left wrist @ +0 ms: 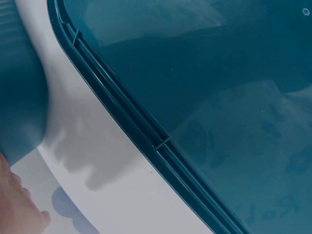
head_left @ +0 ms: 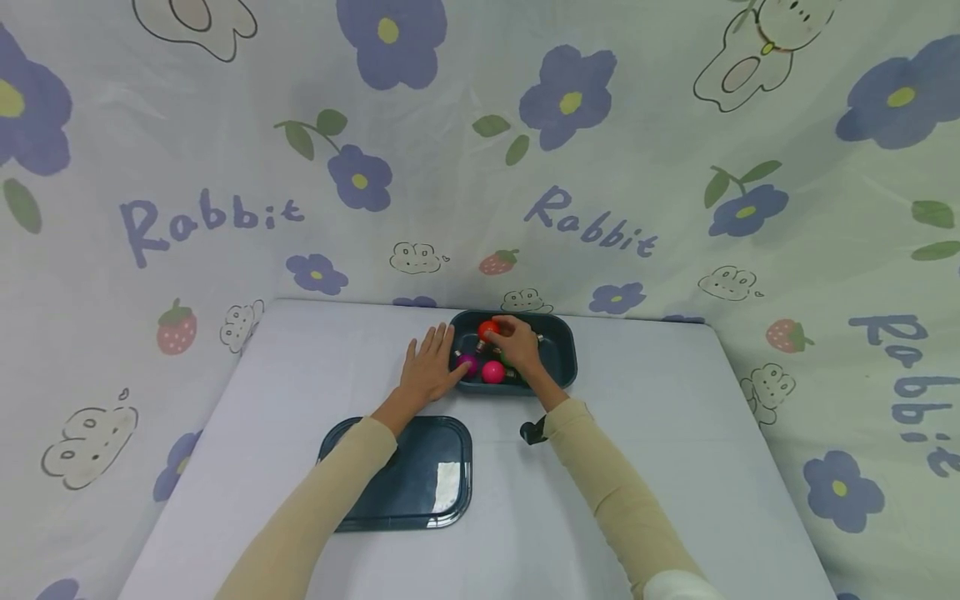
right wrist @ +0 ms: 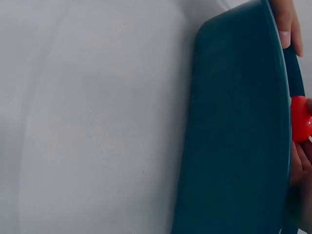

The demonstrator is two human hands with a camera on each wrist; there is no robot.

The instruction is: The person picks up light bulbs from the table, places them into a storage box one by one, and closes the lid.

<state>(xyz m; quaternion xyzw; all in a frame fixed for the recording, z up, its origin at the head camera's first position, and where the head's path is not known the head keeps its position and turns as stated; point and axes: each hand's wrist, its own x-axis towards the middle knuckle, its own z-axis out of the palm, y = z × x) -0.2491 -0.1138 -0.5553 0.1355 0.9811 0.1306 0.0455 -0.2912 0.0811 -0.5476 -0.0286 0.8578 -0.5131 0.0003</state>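
Note:
A dark teal bin [head_left: 564,350] stands at the back of the table with several small coloured light bulbs in it. Over the bin, my right hand [head_left: 517,340] pinches a red bulb [head_left: 488,328] between thumb and fingers; the right wrist view shows the same red bulb [right wrist: 301,119] just past the bin's wall [right wrist: 234,126]. My left hand [head_left: 429,367] rests on the bin's left rim with its fingers straight. A purple bulb [head_left: 467,363] and a pink bulb [head_left: 492,372] lie near the front wall. A green bulb is partly hidden under my right hand.
A dark teal lid or shallow tray [head_left: 408,475] lies flat in front of the bin, partly under my left forearm. A small black object [head_left: 532,431] shows beside my right cuff. Patterned cloth [head_left: 450,167] hangs behind the white table [head_left: 660,467].

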